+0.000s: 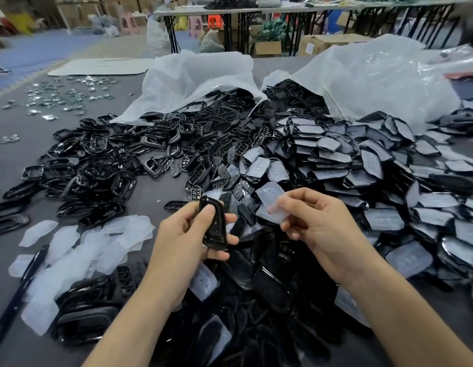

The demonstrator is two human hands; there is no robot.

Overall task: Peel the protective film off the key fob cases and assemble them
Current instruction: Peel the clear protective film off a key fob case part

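Glossy black case (pixel 215 225), probably light and slippery, clamped edgewise by left hand (pixel 182 234); right hand (pixel 313 226) at 3 o'clock pinches limp film (pixel 271 205) (flimsy).

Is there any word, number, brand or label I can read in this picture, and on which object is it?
No text can be read.
Brown cardboard boxes under the far tables: any printing is too blurred.
Glossy black plastic key fob case in the left hand: no marking shows.
Translucent white protective film in the right hand: only embossed button shapes, no letters.
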